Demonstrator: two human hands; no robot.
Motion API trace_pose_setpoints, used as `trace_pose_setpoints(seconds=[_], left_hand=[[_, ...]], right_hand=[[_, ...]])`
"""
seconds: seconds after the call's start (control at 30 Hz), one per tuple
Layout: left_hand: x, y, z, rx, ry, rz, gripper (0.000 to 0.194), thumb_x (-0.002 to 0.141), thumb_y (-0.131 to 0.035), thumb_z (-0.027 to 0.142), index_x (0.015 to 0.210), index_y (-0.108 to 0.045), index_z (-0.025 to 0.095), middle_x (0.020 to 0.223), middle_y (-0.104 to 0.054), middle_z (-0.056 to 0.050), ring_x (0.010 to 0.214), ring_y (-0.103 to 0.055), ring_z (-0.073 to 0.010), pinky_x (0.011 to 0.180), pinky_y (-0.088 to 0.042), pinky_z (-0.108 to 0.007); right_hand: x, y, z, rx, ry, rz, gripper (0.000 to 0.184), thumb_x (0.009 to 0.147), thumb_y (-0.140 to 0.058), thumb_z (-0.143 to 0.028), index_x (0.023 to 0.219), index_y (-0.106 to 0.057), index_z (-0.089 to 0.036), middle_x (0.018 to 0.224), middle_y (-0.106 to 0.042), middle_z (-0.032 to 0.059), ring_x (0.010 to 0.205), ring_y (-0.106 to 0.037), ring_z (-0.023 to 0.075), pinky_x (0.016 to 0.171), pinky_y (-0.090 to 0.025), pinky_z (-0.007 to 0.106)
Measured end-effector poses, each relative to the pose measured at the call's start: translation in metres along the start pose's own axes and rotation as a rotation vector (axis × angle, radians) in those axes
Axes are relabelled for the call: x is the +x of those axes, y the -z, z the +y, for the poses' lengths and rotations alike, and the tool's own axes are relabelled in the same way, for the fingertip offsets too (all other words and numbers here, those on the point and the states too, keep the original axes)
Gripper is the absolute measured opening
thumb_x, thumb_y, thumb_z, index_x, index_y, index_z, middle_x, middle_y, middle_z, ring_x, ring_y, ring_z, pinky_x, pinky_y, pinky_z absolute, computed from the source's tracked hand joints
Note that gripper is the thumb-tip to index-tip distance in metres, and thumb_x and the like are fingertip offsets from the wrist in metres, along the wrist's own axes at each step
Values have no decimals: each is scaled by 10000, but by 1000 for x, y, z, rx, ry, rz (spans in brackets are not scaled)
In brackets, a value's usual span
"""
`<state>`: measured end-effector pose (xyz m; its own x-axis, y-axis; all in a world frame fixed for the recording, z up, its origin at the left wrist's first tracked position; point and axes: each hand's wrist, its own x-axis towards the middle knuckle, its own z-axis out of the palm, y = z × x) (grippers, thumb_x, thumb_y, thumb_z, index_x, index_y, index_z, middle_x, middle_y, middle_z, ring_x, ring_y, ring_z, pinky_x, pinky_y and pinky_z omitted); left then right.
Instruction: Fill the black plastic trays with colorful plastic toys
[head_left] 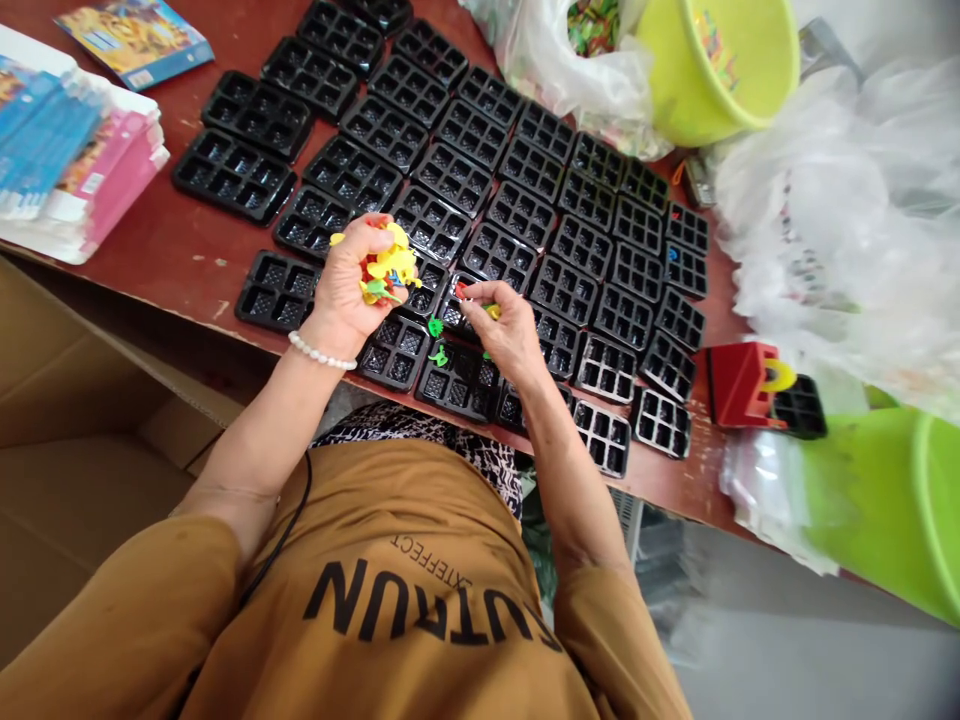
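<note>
My left hand (349,275), with a white bead bracelet at the wrist, is closed around a heap of small plastic toy figures (391,265) in yellow, red, green and blue. My right hand (504,325) pinches a small red plastic piece (460,290) just over a black compartment tray (454,312) near the front of the table. A yellow piece (492,311) shows by its fingers. Two green figures (436,340) lie at the trays just left of my right hand. Their exact shapes are too small to make out.
Rows of black trays (454,178) cover the red-brown table (195,270). Picture boxes (112,170) are stacked at the left. Yellow-green tubs (757,75) and plastic bags (847,220) stand at the right, near a red tape dispenser (739,385). An open cardboard box (82,470) is at lower left.
</note>
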<state>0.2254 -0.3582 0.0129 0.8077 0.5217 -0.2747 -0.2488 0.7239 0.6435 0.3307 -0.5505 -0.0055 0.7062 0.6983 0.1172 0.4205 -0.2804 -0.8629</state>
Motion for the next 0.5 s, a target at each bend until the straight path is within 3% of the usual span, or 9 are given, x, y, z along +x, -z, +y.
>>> trace_pose_setpoints(seconds=[0.1,0.23,0.5], left_hand=[[1,-6,2,-26,12,11,482,757,-748,228,1220,-680,345,762,-653,-5,597,-658,-198,376,-340,-223],[5,-8,4,-73,65,-6,541,769,-750,233,1288,-667,360,754,-670,-1,585,-680,-202,366,-363,-233],[15,-3,2,-100,26,-8,493,723,-755,187,1178,-690,366,723,-675,35,554,-684,-182,357,-367,-227]], right_hand=[[-2,6,-2,-122,43,-31,179,928,-699,-277,1081,-731,-191,920,-708,12,822,-607,163,870,-487,335],[-2,-1,-11,-400,148,-197,235,916,-718,-162,1149,-742,-188,973,-717,47,921,-640,203,918,-490,357],[5,-19,-27,-732,32,-316,196,990,-668,-192,1174,-731,-168,1131,-697,111,1030,-666,252,897,-501,365]])
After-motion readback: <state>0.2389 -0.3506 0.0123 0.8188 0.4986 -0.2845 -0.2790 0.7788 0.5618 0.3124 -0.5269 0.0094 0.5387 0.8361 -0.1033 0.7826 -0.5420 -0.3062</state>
